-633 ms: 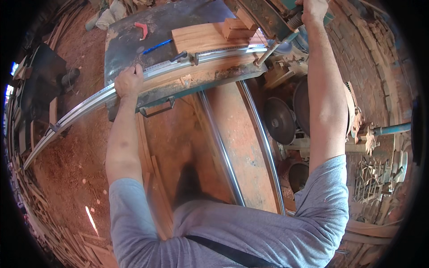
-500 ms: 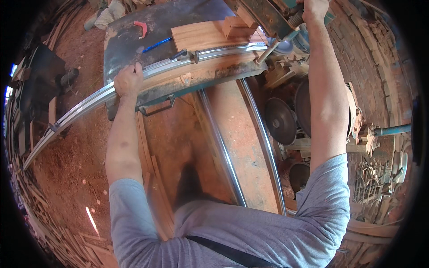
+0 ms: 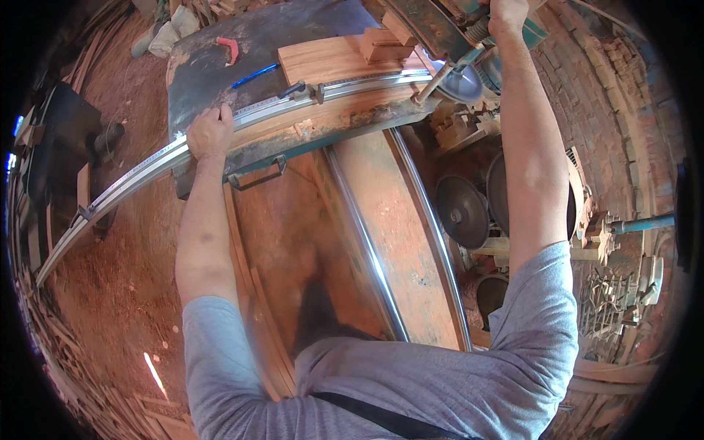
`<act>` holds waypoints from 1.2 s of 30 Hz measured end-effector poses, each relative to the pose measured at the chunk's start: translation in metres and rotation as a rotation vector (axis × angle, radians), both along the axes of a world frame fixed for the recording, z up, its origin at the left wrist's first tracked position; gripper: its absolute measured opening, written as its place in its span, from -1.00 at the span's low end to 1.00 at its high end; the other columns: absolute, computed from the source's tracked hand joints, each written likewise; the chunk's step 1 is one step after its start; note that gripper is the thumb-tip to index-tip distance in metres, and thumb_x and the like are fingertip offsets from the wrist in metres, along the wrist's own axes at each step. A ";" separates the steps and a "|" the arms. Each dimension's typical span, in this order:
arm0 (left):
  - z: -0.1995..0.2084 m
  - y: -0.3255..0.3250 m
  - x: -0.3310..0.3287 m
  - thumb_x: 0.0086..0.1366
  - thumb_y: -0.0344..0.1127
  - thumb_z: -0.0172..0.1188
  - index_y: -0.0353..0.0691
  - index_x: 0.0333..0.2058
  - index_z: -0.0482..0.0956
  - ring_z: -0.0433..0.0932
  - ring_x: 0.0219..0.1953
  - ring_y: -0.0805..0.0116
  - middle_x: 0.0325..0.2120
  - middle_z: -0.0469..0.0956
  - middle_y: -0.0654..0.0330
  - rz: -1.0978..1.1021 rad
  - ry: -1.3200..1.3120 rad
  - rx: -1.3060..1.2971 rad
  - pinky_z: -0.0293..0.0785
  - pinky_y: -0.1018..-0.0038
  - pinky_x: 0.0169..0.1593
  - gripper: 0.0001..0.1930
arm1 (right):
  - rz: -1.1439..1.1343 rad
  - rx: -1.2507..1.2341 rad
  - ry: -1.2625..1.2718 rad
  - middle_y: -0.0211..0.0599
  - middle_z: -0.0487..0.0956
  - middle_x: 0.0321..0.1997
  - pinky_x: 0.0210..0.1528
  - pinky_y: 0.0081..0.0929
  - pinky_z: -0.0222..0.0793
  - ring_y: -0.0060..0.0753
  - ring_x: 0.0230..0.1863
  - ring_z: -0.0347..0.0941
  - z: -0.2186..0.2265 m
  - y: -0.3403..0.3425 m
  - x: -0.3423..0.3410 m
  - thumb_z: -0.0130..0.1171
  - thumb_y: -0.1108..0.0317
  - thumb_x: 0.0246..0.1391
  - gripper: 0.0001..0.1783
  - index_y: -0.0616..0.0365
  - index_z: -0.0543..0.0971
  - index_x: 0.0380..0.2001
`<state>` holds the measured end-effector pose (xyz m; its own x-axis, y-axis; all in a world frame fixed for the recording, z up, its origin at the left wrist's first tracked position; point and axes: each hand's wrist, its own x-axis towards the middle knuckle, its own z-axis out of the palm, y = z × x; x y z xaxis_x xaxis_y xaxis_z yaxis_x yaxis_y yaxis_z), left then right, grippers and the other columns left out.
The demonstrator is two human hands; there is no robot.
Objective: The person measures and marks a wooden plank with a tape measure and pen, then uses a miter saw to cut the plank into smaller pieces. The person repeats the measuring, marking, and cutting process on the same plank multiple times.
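My left hand (image 3: 210, 132) is closed around a long metal rail (image 3: 257, 110) with a printed scale, at the near left side of a dark machine table (image 3: 194, 81). My right hand (image 3: 508, 15) is up at the top edge, fingers curled over part of a green machine head (image 3: 440, 29) beside a spring; the grip is partly cut off. Below the head shows a shiny round disc, seemingly a saw blade (image 3: 462, 84). Against the rail lies a wooden board (image 3: 319, 60) with a wooden block (image 3: 387, 45) on it. A clamp-like stop (image 3: 320, 93) sits on the rail.
A red tool (image 3: 229, 50) and a blue pen-like stick (image 3: 255, 75) lie on the table. Two steel rods (image 3: 367, 249) run toward me below. Dark round discs (image 3: 460, 210) stand at right, near stacked wood pieces (image 3: 623, 110). A black handle (image 3: 264, 174) juts from the table's near side.
My right hand has shifted slightly left along with the machine head, and more of the shiny disc shows. My left hand stays on the rail. The view has tilted a little.
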<state>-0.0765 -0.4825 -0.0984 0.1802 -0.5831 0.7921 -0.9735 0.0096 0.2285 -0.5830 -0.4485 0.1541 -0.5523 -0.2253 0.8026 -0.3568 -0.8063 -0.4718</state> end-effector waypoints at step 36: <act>0.027 -0.011 0.013 0.33 -0.19 0.16 -0.18 -0.56 0.60 0.59 -0.32 0.05 -0.44 0.61 0.17 -0.153 -0.047 0.117 0.44 0.10 -0.18 -0.70 | -0.346 0.463 0.023 -0.40 0.53 -0.55 -0.51 -0.48 0.33 -0.58 -0.56 0.40 0.058 -0.048 0.033 0.23 0.16 0.32 -0.72 0.11 0.46 -0.32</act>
<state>-0.0635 -0.4939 -0.0715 0.0467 -0.6892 0.7231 -0.9724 0.1343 0.1908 -0.5501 -0.4966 0.2119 -0.6401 -0.3650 0.6760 -0.5771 -0.3524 -0.7367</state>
